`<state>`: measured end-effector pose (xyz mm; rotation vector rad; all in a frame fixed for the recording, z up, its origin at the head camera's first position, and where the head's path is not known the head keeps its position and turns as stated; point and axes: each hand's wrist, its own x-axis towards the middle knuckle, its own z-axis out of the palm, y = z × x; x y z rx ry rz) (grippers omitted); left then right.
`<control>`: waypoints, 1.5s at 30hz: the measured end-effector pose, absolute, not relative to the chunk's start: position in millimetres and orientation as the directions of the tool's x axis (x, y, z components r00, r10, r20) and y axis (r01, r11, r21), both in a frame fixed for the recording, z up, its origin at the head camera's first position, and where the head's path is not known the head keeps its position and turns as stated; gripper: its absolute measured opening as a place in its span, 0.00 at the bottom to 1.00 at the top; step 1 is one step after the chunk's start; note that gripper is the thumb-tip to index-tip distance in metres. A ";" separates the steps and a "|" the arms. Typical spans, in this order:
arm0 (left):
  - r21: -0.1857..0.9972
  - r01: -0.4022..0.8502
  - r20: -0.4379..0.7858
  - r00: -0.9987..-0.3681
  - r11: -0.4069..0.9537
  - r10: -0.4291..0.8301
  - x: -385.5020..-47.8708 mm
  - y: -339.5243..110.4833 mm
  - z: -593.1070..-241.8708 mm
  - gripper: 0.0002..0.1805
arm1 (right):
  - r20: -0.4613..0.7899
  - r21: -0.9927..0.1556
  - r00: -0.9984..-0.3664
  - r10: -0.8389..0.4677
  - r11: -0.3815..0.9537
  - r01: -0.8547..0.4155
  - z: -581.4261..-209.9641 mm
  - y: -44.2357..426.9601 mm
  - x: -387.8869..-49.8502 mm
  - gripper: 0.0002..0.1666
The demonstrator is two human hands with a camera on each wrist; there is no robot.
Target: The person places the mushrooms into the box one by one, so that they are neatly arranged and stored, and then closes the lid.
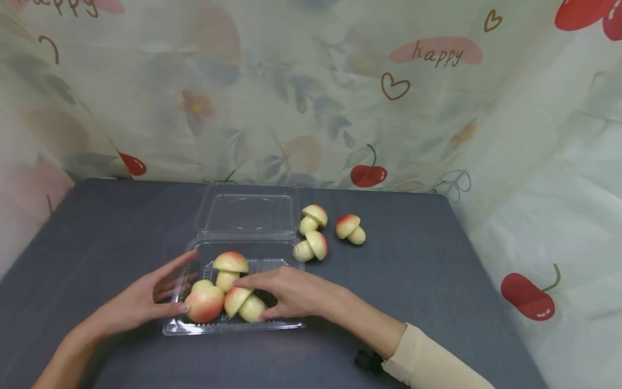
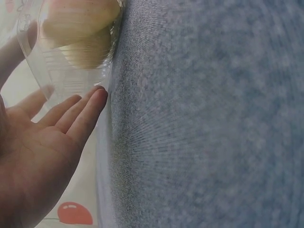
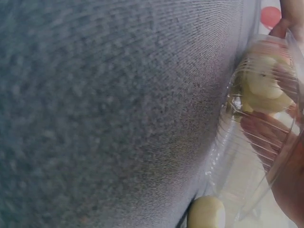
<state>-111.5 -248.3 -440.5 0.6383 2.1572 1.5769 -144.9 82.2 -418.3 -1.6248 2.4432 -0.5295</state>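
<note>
An open clear plastic clamshell box (image 1: pixel 279 324) holds three mushroom-shaped pieces with cream stems and red-tinged caps: one at the back (image 1: pixel 230 262), one at the left (image 1: pixel 206 304) and one at the front right (image 1: pixel 251 308). My right hand (image 1: pixel 291 292) reaches into the box and grips the front-right piece between thumb and fingers. Beside the box's left wall is my left hand (image 1: pixel 141 300), fingers extended, thumb by the left piece. The left wrist view shows that palm (image 2: pixel 42 147) open, fingertips at the clear wall. Through the plastic, the right wrist view shows a piece (image 3: pixel 263 80).
Three more mushroom-shaped pieces lie right of the box: one at the back (image 1: pixel 313 218), one close to the box wall (image 1: pixel 313 247), one farther right (image 1: pixel 350 229). The lid (image 1: pixel 250 213) lies folded back. A black object (image 1: pixel 368 361) is by the right sleeve. Printed curtains (image 1: pixel 301 108) surround the dark table (image 1: pixel 398 292).
</note>
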 end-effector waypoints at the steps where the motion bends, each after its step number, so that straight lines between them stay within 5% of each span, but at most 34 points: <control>1: 0.956 0.132 -0.044 -0.818 0.262 0.573 -111.6 -248.3 -440.6 0.49 | 0.059 -0.374 -0.396 -0.916 0.347 -0.860 -418.2 82.3 -145.3 0.45; 15: 0.955 0.127 -0.049 -0.823 0.268 0.567 -113.1 -247.6 -441.7 0.49 | 0.086 -0.412 -0.388 -0.918 0.321 -0.853 -411.9 88.2 -148.4 0.40; 45: 0.930 0.132 -0.079 -0.839 0.343 0.538 -111.7 -248.0 -440.0 0.50 | 0.321 -0.470 -0.529 -0.785 0.353 -0.809 -397.6 151.0 -163.5 0.35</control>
